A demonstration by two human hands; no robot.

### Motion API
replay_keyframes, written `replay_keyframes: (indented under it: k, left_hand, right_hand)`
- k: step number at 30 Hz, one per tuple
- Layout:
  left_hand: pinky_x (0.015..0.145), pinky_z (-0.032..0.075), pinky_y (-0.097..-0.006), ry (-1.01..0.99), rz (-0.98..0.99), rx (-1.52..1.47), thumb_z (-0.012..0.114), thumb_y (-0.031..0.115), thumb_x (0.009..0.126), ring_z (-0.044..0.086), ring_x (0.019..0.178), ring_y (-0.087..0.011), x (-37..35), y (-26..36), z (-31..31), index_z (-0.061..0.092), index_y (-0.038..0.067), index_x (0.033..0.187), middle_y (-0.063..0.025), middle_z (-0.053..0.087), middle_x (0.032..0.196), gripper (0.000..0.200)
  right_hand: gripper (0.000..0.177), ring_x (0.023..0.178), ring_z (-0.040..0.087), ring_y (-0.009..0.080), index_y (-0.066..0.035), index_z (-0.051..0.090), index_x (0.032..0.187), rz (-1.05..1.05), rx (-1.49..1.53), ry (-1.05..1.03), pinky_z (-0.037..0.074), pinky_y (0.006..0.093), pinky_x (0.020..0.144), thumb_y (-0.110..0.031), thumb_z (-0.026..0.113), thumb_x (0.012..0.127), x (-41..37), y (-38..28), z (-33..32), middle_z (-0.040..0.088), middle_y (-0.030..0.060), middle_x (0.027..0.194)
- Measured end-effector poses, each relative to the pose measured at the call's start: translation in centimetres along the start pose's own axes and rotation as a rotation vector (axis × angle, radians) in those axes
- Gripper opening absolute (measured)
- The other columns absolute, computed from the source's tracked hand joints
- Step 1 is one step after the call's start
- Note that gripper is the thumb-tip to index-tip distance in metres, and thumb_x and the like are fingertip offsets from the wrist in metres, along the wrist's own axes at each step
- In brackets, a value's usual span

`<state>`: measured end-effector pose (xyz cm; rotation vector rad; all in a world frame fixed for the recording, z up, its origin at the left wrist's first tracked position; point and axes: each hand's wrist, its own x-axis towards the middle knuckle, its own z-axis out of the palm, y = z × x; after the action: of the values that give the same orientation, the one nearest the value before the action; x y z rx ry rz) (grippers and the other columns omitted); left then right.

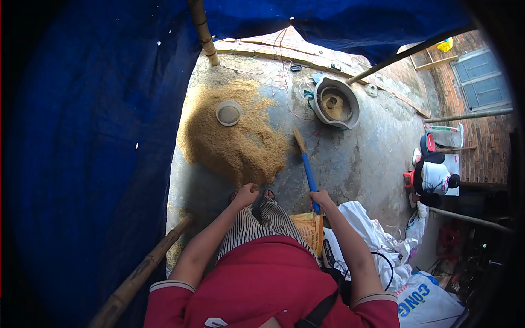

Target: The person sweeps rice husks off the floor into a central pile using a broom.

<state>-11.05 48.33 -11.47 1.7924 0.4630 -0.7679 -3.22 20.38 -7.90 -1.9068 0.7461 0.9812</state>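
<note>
My right hand is closed round the blue handle of a broom, whose straw-coloured head points away from me beside the heap. My left hand is closed in front of my legs, at the near edge of a large heap of golden-brown grain or husks. Whether anything is in its fingers I cannot make out. On the far part of the heap sits a small pale round bowl with similar material in it. A grey tub with a round, grain-coloured inside stands beyond the broom head.
Blue tarpaulin hangs on the left and overhead. Bamboo poles cross near me and farther off. White sacks and a yellow bag lie by my right side. Another person sits at far right near a brick wall.
</note>
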Motion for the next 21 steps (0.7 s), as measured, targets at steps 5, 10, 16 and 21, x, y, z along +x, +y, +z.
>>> replay_keyframes:
  k: [5, 10, 16, 21]
  left_hand:
    - [0.083, 0.042, -0.0331, 0.052, 0.002, -0.096, 0.053, 0.018, 0.075, 0.053, 0.097, -0.0259, 0.4, -3.2, -0.1, 0.048, 0.001, 0.112, -0.0169, 0.055, 0.104, 0.041]
    - [0.083, 0.042, -0.0335, 0.061, -0.030, -0.012, 0.054, 0.018, 0.074, 0.054, 0.096, -0.0265, -0.5, -4.7, 0.1, 0.050, 0.001, 0.110, -0.0169, 0.056, 0.102, 0.040]
    - [0.082, 0.043, -0.0330, 0.089, 0.036, -0.016, 0.053, 0.017, 0.075, 0.055, 0.094, -0.0257, 0.1, -4.2, 0.1, 0.050, -0.001, 0.108, -0.0170, 0.057, 0.099, 0.038]
    - [0.080, 0.044, -0.0323, 0.113, 0.061, -0.007, 0.052, 0.015, 0.076, 0.056, 0.091, -0.0247, 0.8, -3.9, -0.6, 0.048, -0.003, 0.108, -0.0176, 0.057, 0.098, 0.038]
  right_hand:
    - [0.013, 0.043, 0.050, 0.0184, 0.007, 0.046, 0.075, 0.065, -0.009, -0.060, 0.041, 0.0303, 0.037, -0.004, 0.051, 0.073, 1.3, 1.6, 3.1, 0.050, 0.0099, 0.057]
    - [0.020, 0.042, 0.046, 0.0127, 0.005, 0.041, 0.093, 0.059, 0.066, -0.248, 0.039, 0.0264, 0.036, -0.004, 0.049, 0.077, -1.6, -1.6, 5.1, 0.047, 0.0066, 0.059]
    - [0.025, 0.045, 0.046, 0.0110, 0.002, 0.043, 0.099, 0.029, 0.153, -0.391, 0.039, 0.0243, 0.037, -0.007, 0.051, 0.077, -5.0, -4.7, 1.5, 0.048, 0.0060, 0.064]
    - [0.027, 0.044, 0.044, 0.0075, 0.001, 0.042, 0.101, -0.064, 0.080, -0.354, 0.036, 0.0200, 0.034, -0.009, 0.052, 0.078, -5.6, -6.5, 0.3, 0.047, 0.0043, 0.063]
